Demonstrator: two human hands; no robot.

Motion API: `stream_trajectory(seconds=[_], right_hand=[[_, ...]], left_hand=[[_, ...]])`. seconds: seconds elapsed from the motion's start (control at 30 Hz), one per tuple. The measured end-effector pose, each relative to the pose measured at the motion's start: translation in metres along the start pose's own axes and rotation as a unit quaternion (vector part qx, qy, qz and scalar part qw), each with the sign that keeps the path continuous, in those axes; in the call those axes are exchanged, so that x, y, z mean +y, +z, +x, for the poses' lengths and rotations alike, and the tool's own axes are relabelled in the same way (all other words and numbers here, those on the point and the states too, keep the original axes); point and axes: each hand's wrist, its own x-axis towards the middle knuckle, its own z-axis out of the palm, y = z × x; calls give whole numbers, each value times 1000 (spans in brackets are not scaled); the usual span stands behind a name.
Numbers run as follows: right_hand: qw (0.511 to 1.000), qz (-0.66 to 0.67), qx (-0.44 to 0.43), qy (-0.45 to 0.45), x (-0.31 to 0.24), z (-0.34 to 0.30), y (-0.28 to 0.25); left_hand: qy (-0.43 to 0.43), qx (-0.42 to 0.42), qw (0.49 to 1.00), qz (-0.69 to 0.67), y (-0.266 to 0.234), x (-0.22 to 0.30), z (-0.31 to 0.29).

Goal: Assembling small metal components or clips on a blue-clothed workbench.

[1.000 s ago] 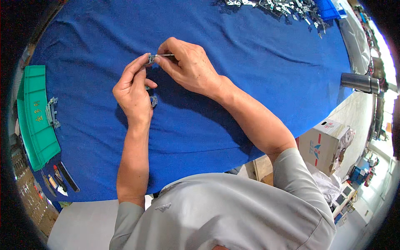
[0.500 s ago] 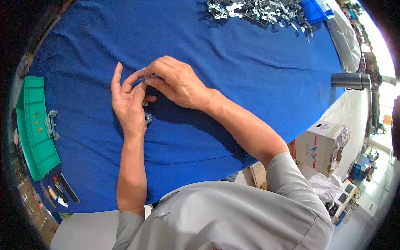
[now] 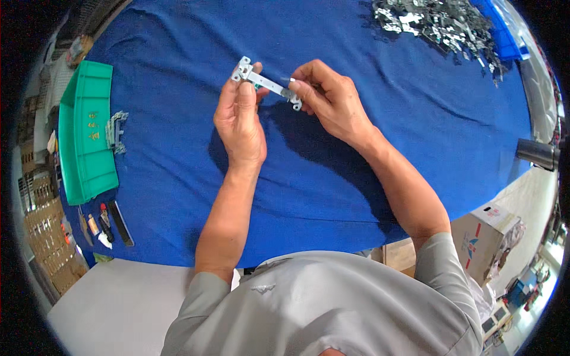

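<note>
A long, narrow silver metal bracket [image 3: 268, 85] with wider, holed ends is held up slantwise over the blue cloth. My left hand [image 3: 242, 121] grips its left end between thumb and fingers, and a bit of green shows beneath the bar there. At the bracket's other end, my right hand [image 3: 333, 101] is closed, thumb and fingers pinching around that end. A small dark-tipped piece shows at the right thumb and forefinger; its kind is too small to tell. The fingers behind the bracket are partly hidden.
A heap of small metal parts [image 3: 442, 29] lies at the far right beside a blue bin [image 3: 497, 26]. Similar brackets [image 3: 117, 132] lean by a green bin [image 3: 89, 136] at left. Hand tools [image 3: 105, 222] lie near it. A dark cylinder [image 3: 536, 154] stands at the right edge, above a carton [image 3: 484, 237].
My hands have moved apart, and the bracket, mostly hidden before, now shows between them. The whole view has shifted, with the table's things appearing farther right.
</note>
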Motion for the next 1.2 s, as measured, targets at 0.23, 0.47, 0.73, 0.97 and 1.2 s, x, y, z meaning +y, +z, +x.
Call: stream_trajectory(seconds=[0.23, 0.47, 0.73, 0.97, 1.2], right_hand=[[988, -95, -54, -111, 2, -3, 4], [960, -212, 65, -171, -1, 1, -2], [962, -196, 48, -182, 6, 0, 0], [956, -226, 38, -181, 7, -2, 1], [947, -268, 45, -171, 15, -2, 3]], left_hand=[[-53, 45, 998, -6, -2, 2, -1], [-99, 40, 994, 20, 10, 6, -8], [-99, 36, 994, 7, 11, 6, -7], [-103, 40, 994, -14, 9, 4, -9], [-102, 51, 993, 29, 12, 6, -10]])
